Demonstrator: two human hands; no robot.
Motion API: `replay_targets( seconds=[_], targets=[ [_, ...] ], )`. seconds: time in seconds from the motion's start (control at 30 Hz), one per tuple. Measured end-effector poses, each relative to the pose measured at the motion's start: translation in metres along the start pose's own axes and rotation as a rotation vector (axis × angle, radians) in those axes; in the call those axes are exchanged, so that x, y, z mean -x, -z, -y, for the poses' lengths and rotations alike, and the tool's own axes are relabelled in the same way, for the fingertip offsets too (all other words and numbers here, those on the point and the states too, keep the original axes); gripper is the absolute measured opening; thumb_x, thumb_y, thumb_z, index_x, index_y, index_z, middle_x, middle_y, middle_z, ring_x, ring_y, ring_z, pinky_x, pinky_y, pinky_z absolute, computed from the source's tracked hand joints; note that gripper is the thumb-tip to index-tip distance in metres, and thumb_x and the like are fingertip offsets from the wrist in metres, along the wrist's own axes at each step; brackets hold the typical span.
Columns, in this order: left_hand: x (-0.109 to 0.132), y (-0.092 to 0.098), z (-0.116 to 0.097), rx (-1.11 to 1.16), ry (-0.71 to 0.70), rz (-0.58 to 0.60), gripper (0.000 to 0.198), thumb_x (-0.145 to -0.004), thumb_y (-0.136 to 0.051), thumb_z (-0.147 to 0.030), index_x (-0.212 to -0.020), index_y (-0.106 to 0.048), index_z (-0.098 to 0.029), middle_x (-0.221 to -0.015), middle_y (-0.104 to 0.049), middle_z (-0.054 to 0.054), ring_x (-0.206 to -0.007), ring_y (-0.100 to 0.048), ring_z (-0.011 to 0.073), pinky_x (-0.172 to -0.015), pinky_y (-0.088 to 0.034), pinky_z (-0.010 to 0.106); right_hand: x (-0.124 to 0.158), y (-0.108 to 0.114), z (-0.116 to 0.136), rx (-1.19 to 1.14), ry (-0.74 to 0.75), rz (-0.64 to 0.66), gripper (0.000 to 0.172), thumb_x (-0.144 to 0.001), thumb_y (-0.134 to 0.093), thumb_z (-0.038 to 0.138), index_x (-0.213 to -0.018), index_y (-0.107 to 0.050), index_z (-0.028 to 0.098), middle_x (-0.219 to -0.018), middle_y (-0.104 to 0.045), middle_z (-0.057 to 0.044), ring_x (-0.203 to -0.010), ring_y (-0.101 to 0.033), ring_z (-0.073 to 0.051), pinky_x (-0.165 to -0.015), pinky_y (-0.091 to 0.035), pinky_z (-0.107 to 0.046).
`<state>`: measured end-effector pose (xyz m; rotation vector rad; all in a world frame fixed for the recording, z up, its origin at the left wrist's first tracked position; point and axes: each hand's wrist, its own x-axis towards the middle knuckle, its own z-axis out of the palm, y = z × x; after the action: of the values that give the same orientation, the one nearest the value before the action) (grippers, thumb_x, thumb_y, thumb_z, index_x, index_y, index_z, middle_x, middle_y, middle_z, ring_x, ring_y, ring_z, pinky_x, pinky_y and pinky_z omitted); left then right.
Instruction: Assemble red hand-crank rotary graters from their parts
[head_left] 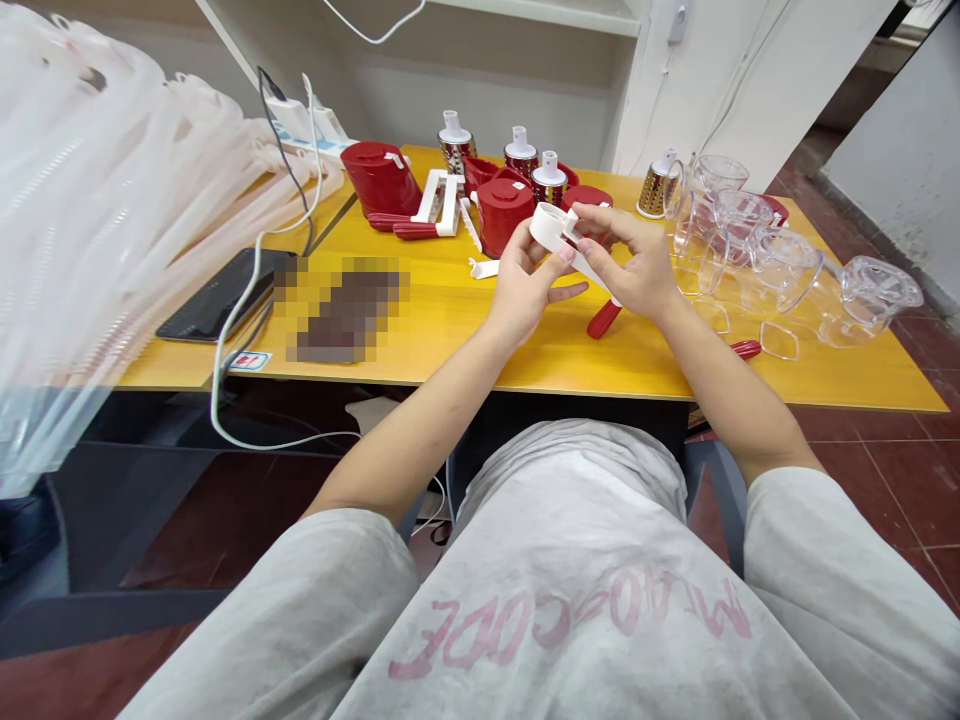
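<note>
Above the yellow table (442,330), your left hand (523,285), partly curled, holds the ring end of the white crank (549,230), presumably light, stiff, slightly slippery plastic, best taken by ring and arm. Its join to the red handle (604,319) is hard to make out; rightmost, your right hand (639,268), thumb and fingers nearly closed, pinches the crank beside the ring.
</note>
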<state>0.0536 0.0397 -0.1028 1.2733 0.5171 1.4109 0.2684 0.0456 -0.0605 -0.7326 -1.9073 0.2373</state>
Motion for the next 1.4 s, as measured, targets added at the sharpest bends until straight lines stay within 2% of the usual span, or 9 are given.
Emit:
replay_targets(
  seconds=[0.2, 0.37, 0.5, 0.73, 0.97, 1.13, 1.4],
  targets=[
    [0.001, -0.001, -0.002, -0.021, -0.002, 0.002, 0.070, -0.091, -0.104, -0.070, -0.144, -0.070, -0.038, -0.155, -0.088, 0.006, -0.148, -0.090, 0.0366, -0.106, -0.085, 0.046, -0.001, 0.001, -0.004, -0.050, -0.034, 0.018, 0.069, -0.116, -0.081, 0.082, -0.162, -0.090, 0.032, -0.142, -0.096, -0.009, -0.128, -0.094, -0.030, -0.120, -0.079, -0.052],
    [0.000, 0.001, -0.001, -0.075, -0.020, 0.017, 0.068, -0.095, -0.100, -0.071, -0.145, -0.068, -0.038, -0.148, -0.089, 0.006, -0.145, -0.090, 0.0354, -0.107, -0.084, 0.047, 0.000, 0.001, -0.003, -0.059, -0.022, 0.023, 0.065, -0.117, -0.082, 0.078, -0.163, -0.090, 0.033, -0.144, -0.096, -0.009, -0.130, -0.094, -0.029, -0.120, -0.078, -0.049],
    [0.000, 0.002, 0.000, -0.069, -0.006, 0.011, 0.072, -0.092, -0.102, -0.073, -0.145, -0.069, -0.038, -0.150, -0.088, 0.006, -0.146, -0.089, 0.0355, -0.107, -0.084, 0.045, 0.000, 0.001, -0.002, -0.047, -0.032, 0.027, 0.064, -0.117, -0.083, 0.077, -0.163, -0.090, 0.033, -0.144, -0.096, -0.008, -0.130, -0.094, -0.029, -0.120, -0.078, -0.048],
    [-0.001, 0.001, 0.001, -0.014, -0.004, 0.000, 0.079, -0.083, -0.109, -0.079, -0.139, -0.072, -0.036, -0.146, -0.089, 0.006, -0.149, -0.088, 0.0373, -0.111, -0.083, 0.047, -0.002, 0.000, 0.008, -0.062, -0.090, 0.027, 0.067, -0.113, -0.085, 0.083, -0.156, -0.093, 0.033, -0.141, -0.097, -0.008, -0.127, -0.095, -0.030, -0.115, -0.080, -0.049],
    [-0.001, 0.000, 0.000, -0.070, -0.045, 0.002, 0.080, -0.093, -0.099, -0.091, -0.142, -0.072, -0.034, -0.145, -0.090, 0.009, -0.154, -0.087, 0.0398, -0.121, -0.080, 0.053, 0.000, -0.003, 0.018, -0.047, -0.105, -0.001, 0.078, -0.107, -0.082, 0.095, -0.153, -0.096, 0.034, -0.134, -0.097, -0.009, -0.121, -0.094, -0.031, -0.113, -0.080, -0.053],
    [-0.002, -0.001, 0.003, -0.062, -0.059, -0.048, 0.080, -0.090, -0.102, -0.092, -0.140, -0.076, -0.035, -0.144, -0.092, 0.008, -0.152, -0.089, 0.0398, -0.121, -0.080, 0.053, -0.001, -0.004, 0.019, -0.059, -0.084, -0.003, 0.080, -0.107, -0.079, 0.098, -0.150, -0.098, 0.033, -0.130, -0.098, -0.007, -0.119, -0.095, -0.029, -0.111, -0.080, -0.050],
    [0.001, 0.000, -0.004, -0.061, -0.046, -0.011, 0.082, -0.091, -0.101, -0.091, -0.144, -0.075, -0.035, -0.150, -0.092, 0.009, -0.154, -0.088, 0.0400, -0.120, -0.080, 0.051, -0.002, -0.006, 0.016, -0.069, -0.100, -0.034, 0.078, -0.105, -0.082, 0.098, -0.149, -0.098, 0.035, -0.122, -0.097, -0.005, -0.112, -0.094, -0.027, -0.108, -0.080, -0.050]
  ],
)
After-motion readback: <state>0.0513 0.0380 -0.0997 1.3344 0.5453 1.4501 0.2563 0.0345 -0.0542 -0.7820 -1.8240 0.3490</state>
